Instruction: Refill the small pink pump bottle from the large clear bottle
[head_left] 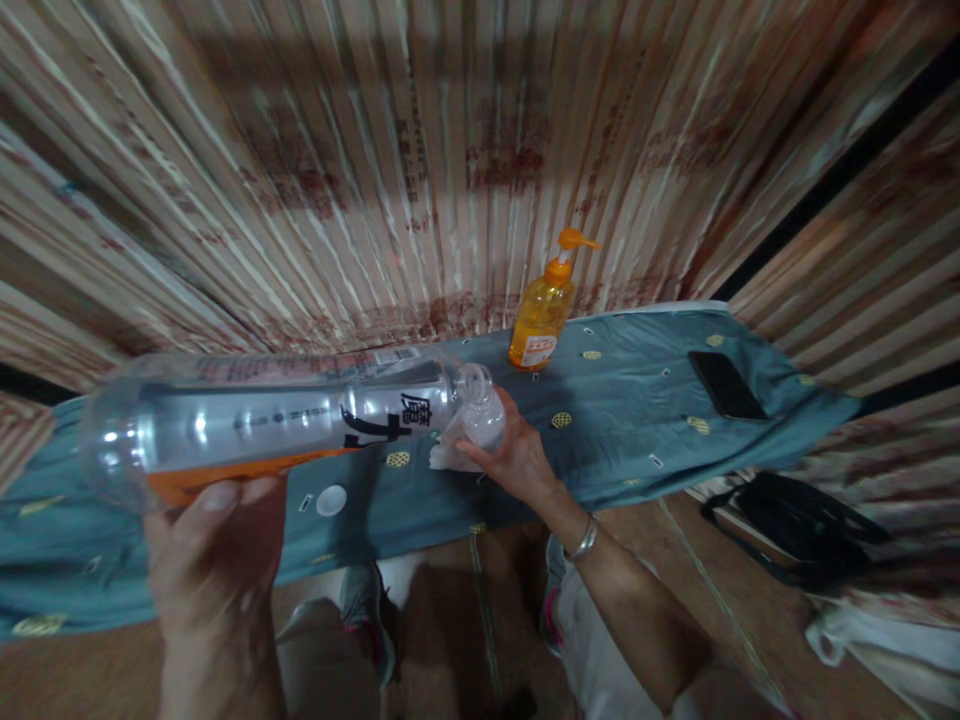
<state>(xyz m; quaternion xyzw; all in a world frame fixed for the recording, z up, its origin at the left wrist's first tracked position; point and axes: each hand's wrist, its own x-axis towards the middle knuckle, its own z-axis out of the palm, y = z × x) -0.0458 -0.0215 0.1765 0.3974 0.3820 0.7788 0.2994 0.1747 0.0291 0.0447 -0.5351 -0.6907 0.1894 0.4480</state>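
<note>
My left hand [221,550] is closed around a large clear plastic bottle [247,425] with a silver and orange label and black characters. The bottle lies almost level in the air, its neck pointing right. My right hand [525,455] grips a small clear bottle [482,418], tilted so that its mouth meets the large bottle's mouth; whether they touch is hard to tell. A crumpled white tissue [448,450] hangs under the small bottle, beside my right fingers. On the cloth below the large bottle lies a round white cap [331,500].
A pump bottle [541,318] of orange liquid stands at the back of the green-blue cloth [615,430]. Farther right lies a black phone [726,385]. A striped curtain [360,180] hangs behind, and a black bag [806,520] rests at the lower right.
</note>
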